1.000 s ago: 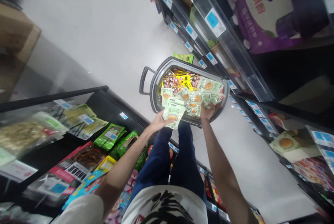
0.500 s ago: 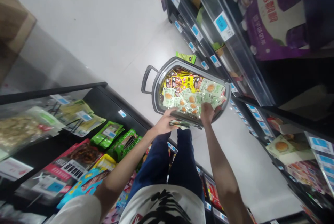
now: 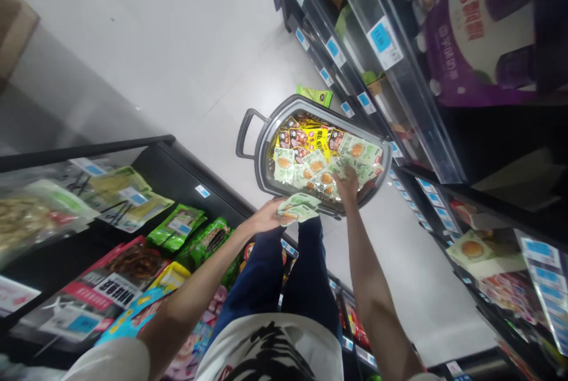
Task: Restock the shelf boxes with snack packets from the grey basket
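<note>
My left hand [image 3: 267, 216] is closed around several light green snack packets [image 3: 299, 207], held just outside the near rim of a grey shopping basket [image 3: 261, 169]. Inside the basket, my right hand [image 3: 347, 182] reaches down onto the pale green packets; its fingers are bent and partly blurred, so I cannot tell whether they grip one. Loose green packets with a round golden picture [image 3: 284, 160] cover the basket's near half. Behind them lie yellow and dark packets [image 3: 313, 137]. The basket's handle [image 3: 247, 132] sticks out to the left.
A green packet [image 3: 315, 95] lies beyond the basket, by the right shelf [image 3: 355, 82] with its price tags. On the left, a low black shelf [image 3: 186, 180] holds bagged snacks. A cardboard box [image 3: 15, 29] stands on the floor at the far left.
My left hand has turned and drawn back slightly from the basket, so its packets now face up. My right hand has shifted a little up and left among the packets in the basket.
</note>
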`<state>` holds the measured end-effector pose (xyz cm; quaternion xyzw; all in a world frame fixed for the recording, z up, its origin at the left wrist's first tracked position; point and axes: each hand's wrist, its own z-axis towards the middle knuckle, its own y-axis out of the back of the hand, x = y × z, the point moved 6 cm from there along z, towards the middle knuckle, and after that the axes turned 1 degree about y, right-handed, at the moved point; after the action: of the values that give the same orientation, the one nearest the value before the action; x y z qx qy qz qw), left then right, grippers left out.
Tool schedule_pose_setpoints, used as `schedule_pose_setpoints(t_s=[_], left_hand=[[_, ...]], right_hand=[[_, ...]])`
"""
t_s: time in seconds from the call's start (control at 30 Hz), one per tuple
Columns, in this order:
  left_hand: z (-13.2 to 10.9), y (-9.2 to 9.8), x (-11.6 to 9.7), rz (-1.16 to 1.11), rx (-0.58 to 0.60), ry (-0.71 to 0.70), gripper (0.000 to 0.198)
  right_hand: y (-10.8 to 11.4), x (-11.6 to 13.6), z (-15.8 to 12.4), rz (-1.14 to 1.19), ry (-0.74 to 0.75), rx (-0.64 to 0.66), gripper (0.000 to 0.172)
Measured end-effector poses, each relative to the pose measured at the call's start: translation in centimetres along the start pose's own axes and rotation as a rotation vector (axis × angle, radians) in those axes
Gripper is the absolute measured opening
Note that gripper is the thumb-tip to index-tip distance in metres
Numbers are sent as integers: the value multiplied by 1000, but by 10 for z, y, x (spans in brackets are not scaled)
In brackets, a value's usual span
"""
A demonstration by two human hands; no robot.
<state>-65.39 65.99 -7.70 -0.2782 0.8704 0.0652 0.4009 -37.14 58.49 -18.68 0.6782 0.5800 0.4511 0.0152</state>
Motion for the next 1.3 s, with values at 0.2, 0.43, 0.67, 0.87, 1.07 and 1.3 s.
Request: schedule_pose_setpoints(t_s=[0.2, 0.43, 0.67, 0.87, 1.07, 1.3], left_hand=[[-7, -4, 17, -96, -17, 62, 42], [5, -4, 13, -50, 11, 72, 64], [19, 2, 14, 293, -52, -13, 34], [22, 5, 18, 462, 20, -24, 45], [19, 3, 24, 537, 93, 31, 58], [2, -1, 31, 442, 72, 93, 61]], right_hand=[[-21, -10, 39, -325, 138, 61, 48], [-29, -3, 26, -359, 128, 81, 26], [-40, 10, -10, -43, 110, 351, 20], [-43, 49, -61, 335, 80, 707, 42], [-48, 37, -28, 273, -94, 613, 52], [-58, 0, 21, -358, 29, 183, 24]])
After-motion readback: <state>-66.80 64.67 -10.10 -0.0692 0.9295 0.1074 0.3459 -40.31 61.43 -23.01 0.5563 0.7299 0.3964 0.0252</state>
